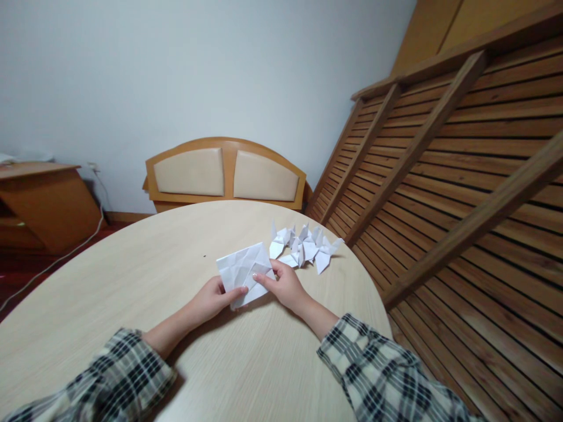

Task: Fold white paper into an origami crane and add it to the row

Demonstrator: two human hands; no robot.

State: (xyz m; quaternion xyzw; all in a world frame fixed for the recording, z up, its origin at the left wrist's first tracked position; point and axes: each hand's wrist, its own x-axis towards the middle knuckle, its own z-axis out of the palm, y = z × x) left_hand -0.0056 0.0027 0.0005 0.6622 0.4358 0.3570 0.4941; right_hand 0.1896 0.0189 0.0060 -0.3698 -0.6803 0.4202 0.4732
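Note:
A creased, folded sheet of white paper [241, 265] is held between both hands just above the table. My left hand [216, 297] grips its lower left side, thumb lying across the front face. On the right side my right hand [281, 282] pinches the paper, thumb pressed on a folded flap near its middle. The fingers behind the sheet are hidden. Beyond my right hand stands a cluster of several white origami cranes [309, 247], close together and partly overlapping.
The round pale wooden table [123, 281] fills the foreground. Behind it is a headboard [229, 170] with cream panels. A slatted wooden frame [422, 170] leans close along the right. At the far left are a wooden cabinet [53, 205] and a white cable [74, 252].

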